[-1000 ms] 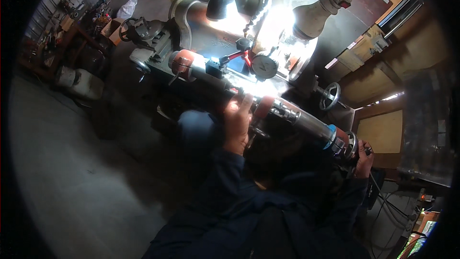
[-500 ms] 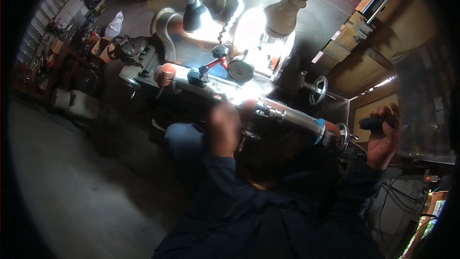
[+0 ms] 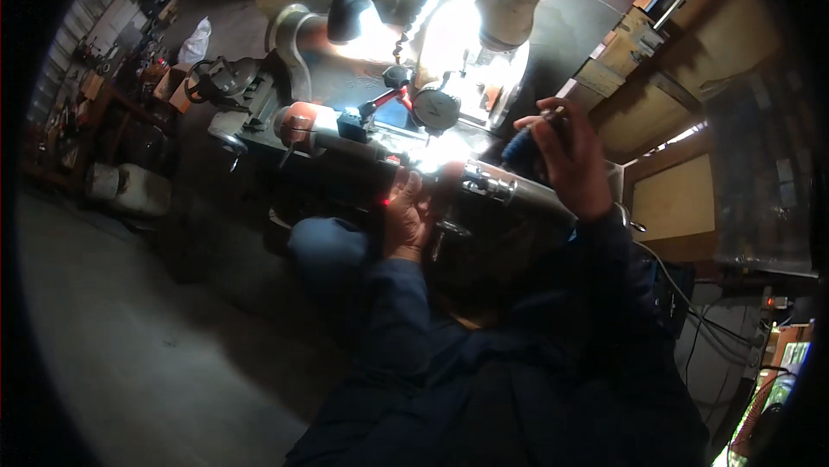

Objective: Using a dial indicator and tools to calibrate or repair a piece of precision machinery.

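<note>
My left hand (image 3: pixel 408 221) is raised beneath the glare-lit middle of a long steel cylinder assembly (image 3: pixel 547 198), fingers curled at it; what they grip is hidden. My right hand (image 3: pixel 574 169) is above the assembly's right part, closed on a dark blue tool (image 3: pixel 521 152), blurred. A round dial gauge (image 3: pixel 436 108) on a red-jointed arm (image 3: pixel 380 101) stands over the middle of the assembly. A red-orange collar (image 3: pixel 299 121) sits at its left end.
A black lamp (image 3: pixel 344 16) and a beige lamp (image 3: pixel 509 18) shine over the machine. A handwheel fixture (image 3: pixel 223 82) is at left, wooden panels (image 3: pixel 669 195) and cables (image 3: pixel 717 329) at right. Clutter and a white bag (image 3: pixel 194 42) lie beyond the concrete floor (image 3: pixel 147 320).
My right hand left the right-end handwheel, rose with the dark tool and swung left over the assembly. My left hand stayed under the middle, shifting slightly. The view also shifted.
</note>
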Available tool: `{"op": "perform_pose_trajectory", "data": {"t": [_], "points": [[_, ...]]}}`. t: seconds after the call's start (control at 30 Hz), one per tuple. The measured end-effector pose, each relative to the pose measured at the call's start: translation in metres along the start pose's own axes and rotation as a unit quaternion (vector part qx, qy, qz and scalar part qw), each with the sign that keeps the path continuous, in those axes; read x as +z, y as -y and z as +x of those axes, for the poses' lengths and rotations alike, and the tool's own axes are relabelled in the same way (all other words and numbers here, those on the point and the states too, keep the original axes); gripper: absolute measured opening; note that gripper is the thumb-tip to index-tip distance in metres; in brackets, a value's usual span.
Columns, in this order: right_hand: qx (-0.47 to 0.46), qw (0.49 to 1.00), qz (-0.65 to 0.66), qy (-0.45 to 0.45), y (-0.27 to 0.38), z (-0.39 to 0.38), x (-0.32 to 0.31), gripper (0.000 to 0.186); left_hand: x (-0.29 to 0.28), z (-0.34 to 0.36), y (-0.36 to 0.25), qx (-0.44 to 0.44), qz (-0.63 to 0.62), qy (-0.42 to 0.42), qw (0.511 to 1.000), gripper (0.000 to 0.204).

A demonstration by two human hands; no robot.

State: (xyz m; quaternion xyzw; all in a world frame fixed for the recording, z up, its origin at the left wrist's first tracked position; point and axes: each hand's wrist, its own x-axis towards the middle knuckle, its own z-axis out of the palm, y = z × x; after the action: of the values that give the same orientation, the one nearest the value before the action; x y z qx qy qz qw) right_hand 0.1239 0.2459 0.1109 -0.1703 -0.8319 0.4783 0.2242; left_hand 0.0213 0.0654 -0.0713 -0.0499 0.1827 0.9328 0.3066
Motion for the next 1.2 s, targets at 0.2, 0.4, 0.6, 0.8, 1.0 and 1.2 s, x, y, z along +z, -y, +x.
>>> {"op": "perform_pose_trajectory", "data": {"t": [0.2,0.4,0.6,0.8,1.0,1.2], "points": [[-0.096,0.994,-0.052,-0.019,-0.018,0.008,0.028,0.026,-0.002,0.002,-0.002,0.012,0.062,0.028,0.998,0.025],[-0.085,0.994,-0.067,-0.013,-0.023,0.008,0.032,0.027,-0.002,0.001,-0.003,0.003,0.049,0.048,0.998,0.027],[-0.066,0.997,-0.041,-0.007,-0.016,0.007,0.035,0.026,0.003,0.0,-0.005,0.002,0.068,0.035,0.997,0.025],[-0.066,0.996,-0.064,0.01,-0.017,0.009,0.038,0.023,0.002,-0.002,-0.007,-0.005,0.075,0.035,0.997,0.025],[-0.064,0.997,-0.013,-0.029,-0.005,0.006,0.027,0.026,0.0,0.0,-0.01,0.004,0.167,0.043,0.985,0.037],[-0.049,0.997,0.026,-0.057,0.007,-0.011,0.017,0.024,-0.002,0.001,-0.018,0.047,0.357,0.057,0.931,0.045]]}}
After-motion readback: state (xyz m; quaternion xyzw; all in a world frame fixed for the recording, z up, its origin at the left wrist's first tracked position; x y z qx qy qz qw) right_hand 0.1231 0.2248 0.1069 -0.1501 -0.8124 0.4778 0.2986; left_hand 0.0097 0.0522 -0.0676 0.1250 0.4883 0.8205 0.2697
